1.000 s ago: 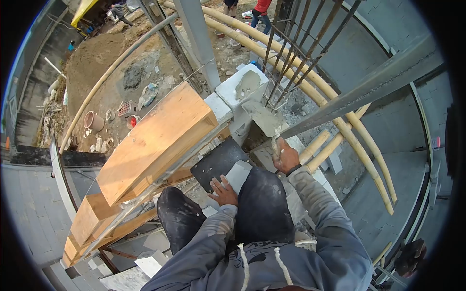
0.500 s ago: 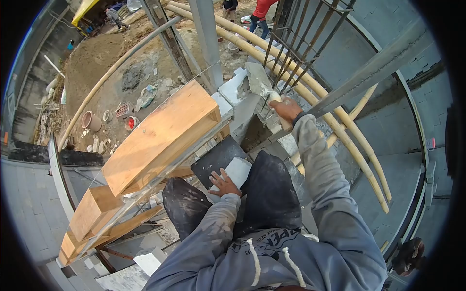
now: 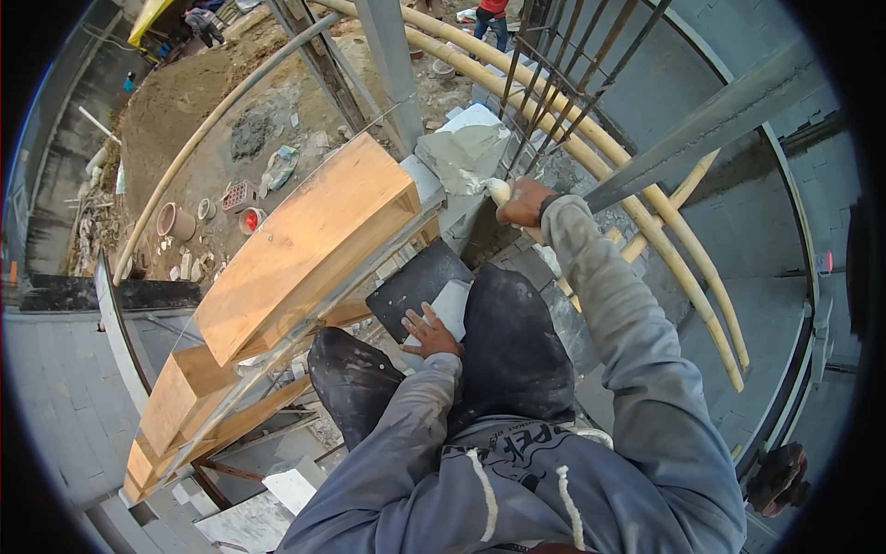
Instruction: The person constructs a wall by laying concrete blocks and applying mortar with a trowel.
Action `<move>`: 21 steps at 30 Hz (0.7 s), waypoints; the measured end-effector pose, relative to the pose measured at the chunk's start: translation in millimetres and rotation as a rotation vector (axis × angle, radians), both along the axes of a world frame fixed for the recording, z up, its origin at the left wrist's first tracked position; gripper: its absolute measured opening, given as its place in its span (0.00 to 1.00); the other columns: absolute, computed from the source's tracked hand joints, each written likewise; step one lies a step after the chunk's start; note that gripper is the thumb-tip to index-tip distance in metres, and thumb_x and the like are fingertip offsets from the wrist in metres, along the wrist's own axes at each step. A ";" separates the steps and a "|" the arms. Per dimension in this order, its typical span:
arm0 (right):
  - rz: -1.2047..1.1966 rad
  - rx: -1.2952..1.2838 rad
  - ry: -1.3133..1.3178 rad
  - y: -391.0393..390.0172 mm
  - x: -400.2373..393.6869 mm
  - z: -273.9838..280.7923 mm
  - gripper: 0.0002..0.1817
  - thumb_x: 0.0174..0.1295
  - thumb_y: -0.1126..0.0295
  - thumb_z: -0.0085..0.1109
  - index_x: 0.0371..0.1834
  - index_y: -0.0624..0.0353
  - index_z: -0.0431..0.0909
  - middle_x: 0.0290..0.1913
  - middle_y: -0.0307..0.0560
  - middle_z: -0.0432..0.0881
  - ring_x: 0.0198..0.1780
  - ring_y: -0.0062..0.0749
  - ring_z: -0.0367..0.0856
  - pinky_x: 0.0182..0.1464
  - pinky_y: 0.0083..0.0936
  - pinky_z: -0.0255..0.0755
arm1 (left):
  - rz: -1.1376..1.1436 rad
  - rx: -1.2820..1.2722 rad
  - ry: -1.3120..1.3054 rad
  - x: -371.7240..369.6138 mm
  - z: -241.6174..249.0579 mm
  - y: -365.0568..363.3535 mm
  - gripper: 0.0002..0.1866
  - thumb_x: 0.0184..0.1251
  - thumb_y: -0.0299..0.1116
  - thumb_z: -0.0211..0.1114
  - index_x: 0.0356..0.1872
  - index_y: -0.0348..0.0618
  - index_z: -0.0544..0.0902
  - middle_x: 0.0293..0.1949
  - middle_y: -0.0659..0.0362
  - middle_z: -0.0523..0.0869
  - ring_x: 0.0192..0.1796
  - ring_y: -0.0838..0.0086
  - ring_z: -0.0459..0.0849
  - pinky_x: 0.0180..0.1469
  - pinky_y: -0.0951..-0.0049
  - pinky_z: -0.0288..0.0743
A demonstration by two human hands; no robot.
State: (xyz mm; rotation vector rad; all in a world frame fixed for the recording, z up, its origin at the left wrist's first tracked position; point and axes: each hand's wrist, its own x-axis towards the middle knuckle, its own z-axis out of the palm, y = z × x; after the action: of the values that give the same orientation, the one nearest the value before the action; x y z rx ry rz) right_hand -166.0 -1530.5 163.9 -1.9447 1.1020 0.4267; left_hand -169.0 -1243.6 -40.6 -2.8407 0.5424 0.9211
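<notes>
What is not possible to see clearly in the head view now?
Head view:
Block top: partly behind the trowel.
Handle: partly behind the right hand.
White slab: partly under the left hand.
Red thing in bucket: too small to identify.
Person in red: cut off by the top edge.

The right hand (image 3: 524, 203) partly hides what seems a trowel handle (image 3: 499, 191); the top edge crops a red-shirted person (image 3: 495, 28).

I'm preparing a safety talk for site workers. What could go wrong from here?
The right hand grips the trowel close to the steel bars, so a quick swing might scrape it.
The pale block under the left hand could slip if that hand lifts.
The dark board might shift too if bumped.
</notes>
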 end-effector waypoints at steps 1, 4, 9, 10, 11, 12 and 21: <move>0.137 -0.120 -0.011 1.3 3.6 -5.7 0.24 0.41 0.60 0.63 0.39 0.67 0.82 0.39 0.63 0.83 0.41 0.48 0.83 0.46 0.34 0.76 | -0.006 0.009 -0.005 0.4 1.1 0.6 0.72 0.35 0.42 0.83 0.74 0.54 0.32 0.75 0.47 0.35 0.77 0.51 0.34 0.66 0.27 0.38; 0.229 -0.285 -0.047 16.1 11.8 -21.1 0.23 0.41 0.61 0.61 0.38 0.67 0.82 0.39 0.65 0.83 0.43 0.53 0.83 0.46 0.36 0.76 | -0.001 0.016 -0.007 -3.3 0.6 0.0 0.64 0.46 0.39 0.78 0.74 0.55 0.34 0.76 0.48 0.36 0.77 0.52 0.36 0.66 0.26 0.38; 0.287 -0.308 0.022 32.9 12.6 -10.8 0.20 0.45 0.68 0.57 0.42 0.67 0.80 0.41 0.64 0.83 0.45 0.52 0.83 0.48 0.39 0.76 | 0.007 0.029 -0.006 -0.5 11.5 -4.2 0.44 0.66 0.30 0.58 0.75 0.59 0.38 0.76 0.51 0.39 0.77 0.55 0.38 0.66 0.26 0.37; 0.313 -0.361 0.040 35.3 11.0 -7.9 0.19 0.46 0.69 0.58 0.43 0.65 0.79 0.40 0.62 0.83 0.44 0.51 0.83 0.47 0.40 0.76 | 0.003 0.029 -0.011 0.2 17.7 -5.4 0.44 0.66 0.30 0.58 0.75 0.59 0.38 0.76 0.51 0.39 0.77 0.55 0.38 0.66 0.26 0.37; 0.340 -0.415 0.058 37.4 9.1 -6.0 0.19 0.46 0.70 0.59 0.45 0.64 0.78 0.39 0.60 0.83 0.44 0.50 0.84 0.47 0.41 0.76 | 0.009 0.034 0.020 1.1 24.2 -6.5 0.45 0.65 0.30 0.59 0.75 0.59 0.38 0.76 0.51 0.39 0.77 0.55 0.38 0.66 0.27 0.37; 0.339 -0.417 0.052 38.5 6.3 -9.4 0.19 0.46 0.70 0.59 0.45 0.64 0.78 0.39 0.60 0.83 0.44 0.50 0.84 0.47 0.41 0.76 | 0.016 0.037 0.048 2.6 27.5 -7.3 0.45 0.65 0.30 0.60 0.75 0.59 0.38 0.76 0.50 0.39 0.77 0.55 0.37 0.66 0.27 0.37; 0.372 -0.641 -0.019 48.0 -20.5 -25.3 0.11 0.53 0.72 0.56 0.39 0.64 0.74 0.33 0.57 0.84 0.39 0.47 0.85 0.41 0.41 0.77 | 0.014 0.016 0.003 2.1 3.2 -2.8 0.58 0.52 0.34 0.73 0.74 0.58 0.35 0.76 0.49 0.36 0.77 0.54 0.35 0.67 0.28 0.37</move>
State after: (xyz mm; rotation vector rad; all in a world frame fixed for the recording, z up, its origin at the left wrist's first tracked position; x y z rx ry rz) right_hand -186.5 -1482.5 138.6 -2.7325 0.9293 0.2631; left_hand -166.9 -1246.4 -37.5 -2.8329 0.5132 0.9284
